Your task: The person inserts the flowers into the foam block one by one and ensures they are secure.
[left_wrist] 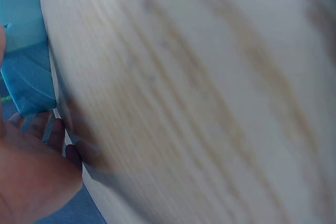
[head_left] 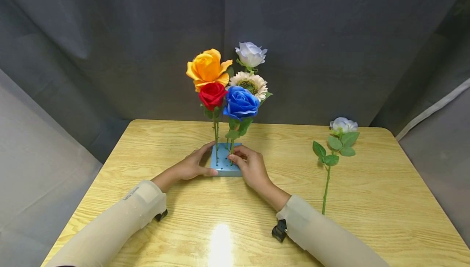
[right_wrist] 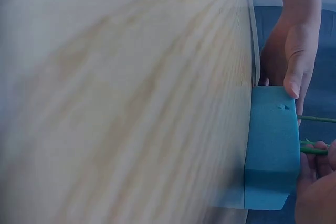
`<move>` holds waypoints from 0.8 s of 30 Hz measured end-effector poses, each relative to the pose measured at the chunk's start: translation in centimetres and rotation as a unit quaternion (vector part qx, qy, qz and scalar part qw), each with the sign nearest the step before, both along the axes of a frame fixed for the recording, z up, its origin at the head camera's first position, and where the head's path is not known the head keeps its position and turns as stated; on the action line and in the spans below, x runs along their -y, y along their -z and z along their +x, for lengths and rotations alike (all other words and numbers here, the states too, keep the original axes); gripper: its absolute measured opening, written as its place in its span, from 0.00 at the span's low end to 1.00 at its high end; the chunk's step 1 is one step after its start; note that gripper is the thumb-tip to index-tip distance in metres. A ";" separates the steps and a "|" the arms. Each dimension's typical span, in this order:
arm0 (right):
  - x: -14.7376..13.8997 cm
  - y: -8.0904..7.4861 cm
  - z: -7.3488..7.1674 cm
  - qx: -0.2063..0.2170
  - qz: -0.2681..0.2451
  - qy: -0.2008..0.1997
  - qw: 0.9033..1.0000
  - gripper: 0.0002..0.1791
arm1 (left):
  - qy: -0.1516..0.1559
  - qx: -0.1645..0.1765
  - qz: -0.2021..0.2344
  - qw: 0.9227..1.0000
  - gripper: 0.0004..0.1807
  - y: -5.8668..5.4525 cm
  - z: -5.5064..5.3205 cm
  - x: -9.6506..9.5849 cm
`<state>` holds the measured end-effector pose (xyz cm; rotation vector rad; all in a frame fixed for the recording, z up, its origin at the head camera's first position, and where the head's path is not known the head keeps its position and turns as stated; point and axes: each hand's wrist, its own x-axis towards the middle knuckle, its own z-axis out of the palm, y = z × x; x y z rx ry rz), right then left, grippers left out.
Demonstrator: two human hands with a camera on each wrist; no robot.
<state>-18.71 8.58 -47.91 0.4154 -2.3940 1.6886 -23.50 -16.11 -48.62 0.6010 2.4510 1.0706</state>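
A light blue foam block (head_left: 229, 173) with holes in its top lies on the table, and several artificial flowers stand upright in it. My left hand (head_left: 189, 166) grips the block's left side, thumb at the front corner and fingers toward the back. With thumb and fingers, my right hand (head_left: 253, 169) pinches the lower stem of the blue rose (head_left: 241, 103) just above the block. Around it stand a red rose (head_left: 212, 95), an orange rose (head_left: 207, 69), a cream sunflower (head_left: 249, 84) and a pale white rose (head_left: 251, 54). In the right wrist view, green stems (right_wrist: 315, 150) meet the block beside the right hand's fingers.
Another pale white rose (head_left: 343, 125) with green leaves lies on the right side of the wooden table (head_left: 176, 234), its stem pointing toward the front. A dark grey curtain (head_left: 147, 47) hangs behind the table, close to the flower heads.
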 end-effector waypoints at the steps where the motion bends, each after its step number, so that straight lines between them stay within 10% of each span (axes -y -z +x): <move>1: 0.0 0.0 0.0 -0.002 0.004 0.001 1.000 0.06 | 0.000 0.000 0.000 1.000 0.61 0.0 0.0 0.0; 24: -0.3 0.1 0.1 -0.005 0.040 0.006 0.999 0.02 | 0.006 -0.004 0.002 1.000 0.60 -0.1 -0.1 0.1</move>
